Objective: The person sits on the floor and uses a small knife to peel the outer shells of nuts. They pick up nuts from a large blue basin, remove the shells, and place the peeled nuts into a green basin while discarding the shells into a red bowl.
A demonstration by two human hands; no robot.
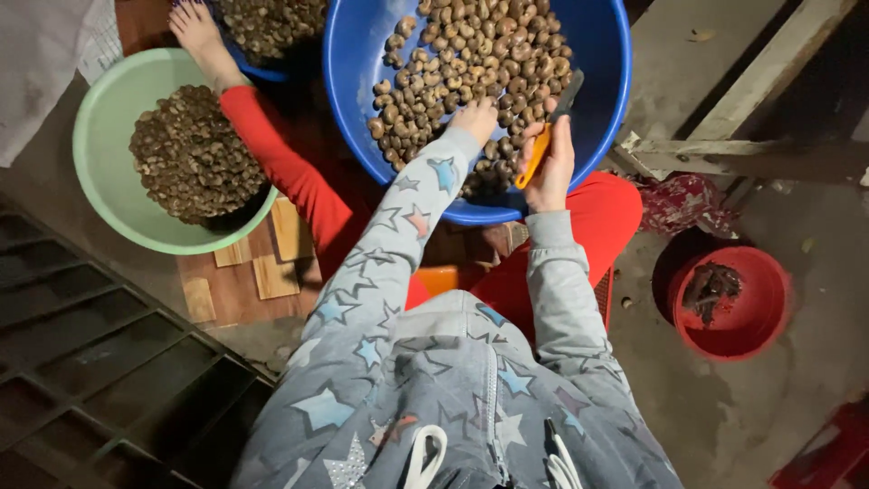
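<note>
Home yard (basins (597, 54) of nuts (471, 63)).

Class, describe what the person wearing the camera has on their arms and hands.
Both arms wear long grey sleeves printed with stars in blue, white and pink, ending in ribbed grey cuffs. The left hand and right hand are bare, without gloves. White drawstrings hang at the chest.
</note>
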